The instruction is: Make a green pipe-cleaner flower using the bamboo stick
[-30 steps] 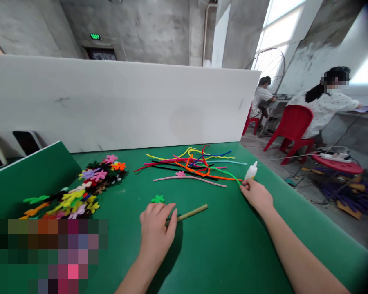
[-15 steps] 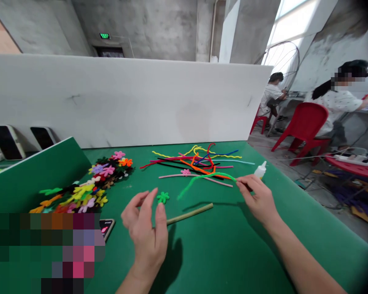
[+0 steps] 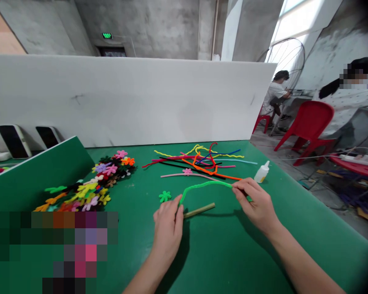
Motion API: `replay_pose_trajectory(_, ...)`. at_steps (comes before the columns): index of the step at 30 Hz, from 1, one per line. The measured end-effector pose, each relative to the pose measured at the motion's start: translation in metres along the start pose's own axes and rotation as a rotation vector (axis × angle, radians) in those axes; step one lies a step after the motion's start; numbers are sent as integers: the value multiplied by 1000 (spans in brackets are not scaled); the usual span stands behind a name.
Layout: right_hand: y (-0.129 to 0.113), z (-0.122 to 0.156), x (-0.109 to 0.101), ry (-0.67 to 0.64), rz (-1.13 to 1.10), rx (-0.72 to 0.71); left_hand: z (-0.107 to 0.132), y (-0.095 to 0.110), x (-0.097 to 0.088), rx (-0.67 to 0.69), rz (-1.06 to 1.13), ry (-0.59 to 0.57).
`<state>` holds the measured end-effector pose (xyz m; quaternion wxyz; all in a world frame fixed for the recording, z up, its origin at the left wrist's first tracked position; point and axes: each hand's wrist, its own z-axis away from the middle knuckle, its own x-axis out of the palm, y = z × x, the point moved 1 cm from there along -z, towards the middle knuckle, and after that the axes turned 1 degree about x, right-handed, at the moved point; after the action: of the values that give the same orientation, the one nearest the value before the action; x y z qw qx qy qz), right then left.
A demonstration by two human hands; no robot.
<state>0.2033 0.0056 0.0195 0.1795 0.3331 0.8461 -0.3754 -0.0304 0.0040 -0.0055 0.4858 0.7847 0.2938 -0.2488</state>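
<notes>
A bright green pipe cleaner (image 3: 207, 183) arches between my two hands above the table. My left hand (image 3: 169, 224) pinches its left end, fingers closed. Its right end sits between the thumb and fingers of my right hand (image 3: 256, 202), and a short green tip shows below those fingers. On the table just beyond my left hand lies a green felt-like flower (image 3: 164, 197). An olive-green stick (image 3: 202, 210) lies beside that hand, its near end hidden behind the fingers.
Loose pipe cleaners in several colours (image 3: 199, 163) and a pink flower (image 3: 187, 172) lie farther back. A white glue bottle (image 3: 262, 172) stands beyond my right hand. Colourful flowers (image 3: 92, 190) are heaped left, by a green divider (image 3: 43, 171). A white panel (image 3: 135, 102) borders the back; people sit at right.
My left hand has moved right and closed on the free left end of the green pipe cleaner. My right hand keeps its pinch, and the view has shifted slightly.
</notes>
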Motion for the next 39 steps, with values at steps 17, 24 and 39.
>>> replay_pose_trajectory(17,-33,-17,30,-16,-911,693,2,16,3,-583,1137,-333)
replay_pose_trajectory(24,-51,-30,50,-24,-1002,703,2,15,3,-670,1265,-234)
replay_pose_trajectory(39,-36,-12,62,46,-1110,773,7,16,12,-665,1268,-479)
